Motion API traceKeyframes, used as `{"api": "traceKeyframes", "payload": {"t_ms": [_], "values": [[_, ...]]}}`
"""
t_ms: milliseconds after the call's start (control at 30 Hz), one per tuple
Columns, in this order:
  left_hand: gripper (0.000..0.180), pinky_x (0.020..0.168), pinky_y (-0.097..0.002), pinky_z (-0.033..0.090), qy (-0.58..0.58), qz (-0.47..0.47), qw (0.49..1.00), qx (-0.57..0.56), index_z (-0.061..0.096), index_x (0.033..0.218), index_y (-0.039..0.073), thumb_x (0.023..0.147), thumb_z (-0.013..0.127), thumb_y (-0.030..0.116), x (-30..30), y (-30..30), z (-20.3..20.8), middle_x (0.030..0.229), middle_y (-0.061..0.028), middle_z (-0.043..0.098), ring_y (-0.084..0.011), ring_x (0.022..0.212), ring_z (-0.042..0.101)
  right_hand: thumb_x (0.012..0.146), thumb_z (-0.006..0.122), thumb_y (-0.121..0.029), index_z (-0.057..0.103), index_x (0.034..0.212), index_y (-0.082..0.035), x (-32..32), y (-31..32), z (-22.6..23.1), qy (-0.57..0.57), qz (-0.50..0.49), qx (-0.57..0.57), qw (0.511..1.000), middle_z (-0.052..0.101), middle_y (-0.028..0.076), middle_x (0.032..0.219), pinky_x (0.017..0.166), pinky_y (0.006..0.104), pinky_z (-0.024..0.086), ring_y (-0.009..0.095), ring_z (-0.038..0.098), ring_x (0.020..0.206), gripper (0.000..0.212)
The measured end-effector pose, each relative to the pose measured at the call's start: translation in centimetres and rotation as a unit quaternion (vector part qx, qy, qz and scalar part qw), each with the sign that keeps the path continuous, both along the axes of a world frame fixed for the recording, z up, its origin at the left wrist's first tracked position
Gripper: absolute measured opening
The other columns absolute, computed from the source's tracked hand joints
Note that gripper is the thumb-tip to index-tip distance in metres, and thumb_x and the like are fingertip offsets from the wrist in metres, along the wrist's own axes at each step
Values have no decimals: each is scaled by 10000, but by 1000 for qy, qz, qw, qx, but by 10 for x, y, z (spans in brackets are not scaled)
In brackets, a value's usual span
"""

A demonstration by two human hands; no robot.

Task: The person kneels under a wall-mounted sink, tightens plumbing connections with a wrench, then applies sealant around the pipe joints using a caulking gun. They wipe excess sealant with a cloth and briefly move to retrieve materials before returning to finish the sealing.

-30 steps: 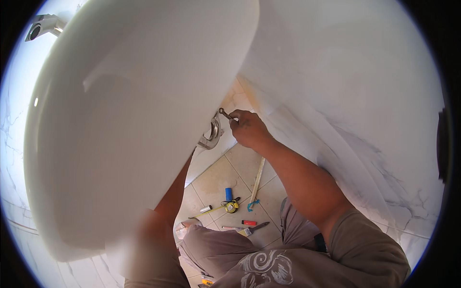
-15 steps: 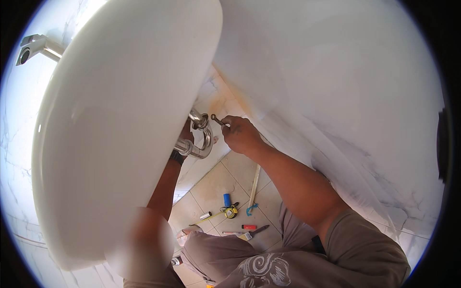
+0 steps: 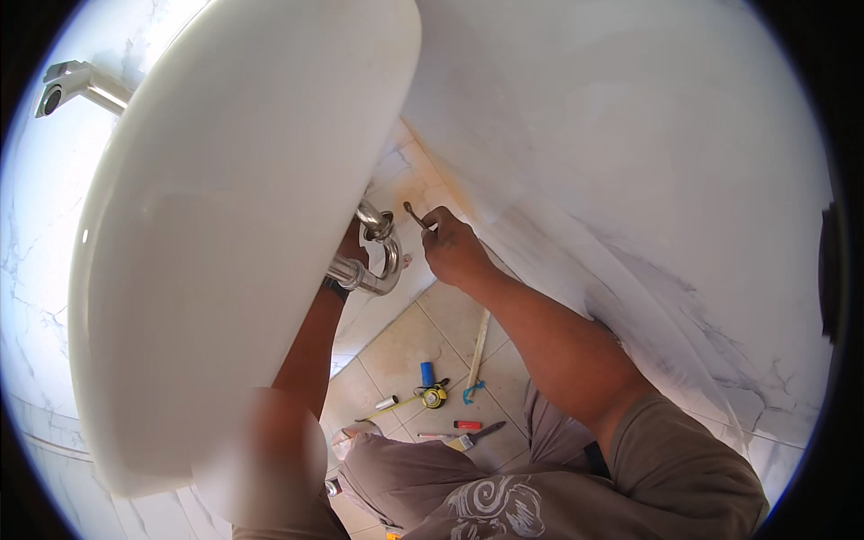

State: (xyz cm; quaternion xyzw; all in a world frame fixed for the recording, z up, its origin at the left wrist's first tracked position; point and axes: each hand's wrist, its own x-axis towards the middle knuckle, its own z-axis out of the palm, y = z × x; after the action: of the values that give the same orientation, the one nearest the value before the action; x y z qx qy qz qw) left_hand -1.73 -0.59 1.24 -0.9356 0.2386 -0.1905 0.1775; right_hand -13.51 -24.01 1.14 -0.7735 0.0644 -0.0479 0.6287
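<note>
My right hand [image 3: 453, 247] is closed around the handle of a small metal wrench [image 3: 414, 214]. The wrench's head points up and to the left, a little apart from the chrome P-trap [image 3: 391, 263]. This curved drain pipe comes out from under the white washbasin [image 3: 216, 234]. My left hand [image 3: 354, 245] reaches beneath the basin, behind the pipe; the pipe and basin rim hide its fingers, so what it grips does not show. A dark band [image 3: 335, 289] circles my left wrist.
On the tiled floor lie a yellow tape measure [image 3: 434, 394], a blue cylinder [image 3: 427, 373], a short metal tube [image 3: 386, 402], a red object [image 3: 467, 425], a paintbrush [image 3: 472, 438] and a long stick [image 3: 478, 353]. A faucet [image 3: 81, 87] juts beyond the basin. A pale wall rises at right.
My right hand has turned slightly, swinging the wrench head upward and a bit farther from the P-trap. My left arm stays in place. The basin sits slightly farther right in view.
</note>
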Motion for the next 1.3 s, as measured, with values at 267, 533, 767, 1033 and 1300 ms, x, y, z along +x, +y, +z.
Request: {"api": "traceKeyframes", "payload": {"t_ms": [267, 533, 767, 1033, 1300], "values": [[694, 1051, -563, 423, 44, -52, 997, -36, 487, 1518, 69, 881, 692, 252, -31, 22, -5, 1248, -202, 688, -391, 1215, 628, 989, 596, -192, 623, 1154, 23, 22, 2, -25, -31, -46, -20, 998, 709, 290, 1109, 941, 480, 532, 421, 684, 1087, 273], [576, 821, -398, 586, 285, 113, 833, -460, 609, 1366, -14, 881, 793, 236, -231, 70, -26, 1032, -194, 741, -292, 877, 723, 963, 664, -298, 680, 1039, 14, 24, 15, -48, -19, 15, -45, 999, 705, 204, 916, 837, 423, 533, 319, 692, 905, 321], [235, 649, -334, 535, 239, 165, 785, -547, 585, 913, 11, 889, 783, 135, -322, 101, -22, 775, -101, 682, -155, 708, 653, 993, 591, -198, 646, 966, 62, 48, 6, -142, 271, 8, 69, 960, 671, 179, 828, 482, 411, 528, 287, 675, 593, 267], [204, 746, -385, 551, 261, 169, 733, -605, 732, 933, 9, 875, 747, 204, -339, 118, -73, 843, -163, 724, -287, 786, 696, 944, 654, -7, 636, 921, 91, -77, 42, -201, 354, 181, -88, 913, 646, 176, 755, 488, 416, 551, 278, 658, 576, 102], [193, 801, -435, 570, 262, 139, 743, -600, 756, 872, 30, 857, 730, 221, -306, 117, -99, 852, -177, 752, -375, 831, 723, 794, 791, -133, 752, 867, -16, -131, 29, -285, 433, 258, -332, 797, 732, 166, 842, 624, 428, 575, 310, 727, 715, 143]]}}
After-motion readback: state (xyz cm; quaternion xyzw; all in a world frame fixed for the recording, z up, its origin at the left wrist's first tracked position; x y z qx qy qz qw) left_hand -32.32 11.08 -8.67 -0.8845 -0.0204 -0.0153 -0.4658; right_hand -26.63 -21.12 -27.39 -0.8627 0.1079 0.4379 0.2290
